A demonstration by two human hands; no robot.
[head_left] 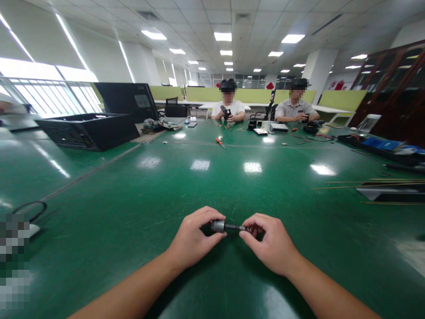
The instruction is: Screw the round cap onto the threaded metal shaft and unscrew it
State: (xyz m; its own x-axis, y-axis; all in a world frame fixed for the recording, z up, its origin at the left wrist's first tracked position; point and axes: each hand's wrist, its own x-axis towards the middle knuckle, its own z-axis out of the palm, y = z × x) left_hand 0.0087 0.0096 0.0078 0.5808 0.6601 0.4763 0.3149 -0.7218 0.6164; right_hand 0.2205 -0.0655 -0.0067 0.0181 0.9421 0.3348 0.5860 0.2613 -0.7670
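My left hand (194, 239) and my right hand (270, 243) meet just above the green table (212, 186) near its front edge. Between them is a small grey metal cylinder (219, 226) with a thin dark shaft (235, 227) sticking out to the right. The left fingers are closed round the cylinder. The right thumb and fingers pinch the shaft's far end, where something small and dark is hidden in the fingertips.
A black computer case (88, 129) lies at the back left. A red-handled screwdriver (219, 142) lies mid-table. Two people sit across the table handling small parts. Thin rods (368, 181) and a dark tray (392, 194) lie at right, a cable (29, 208) at left.
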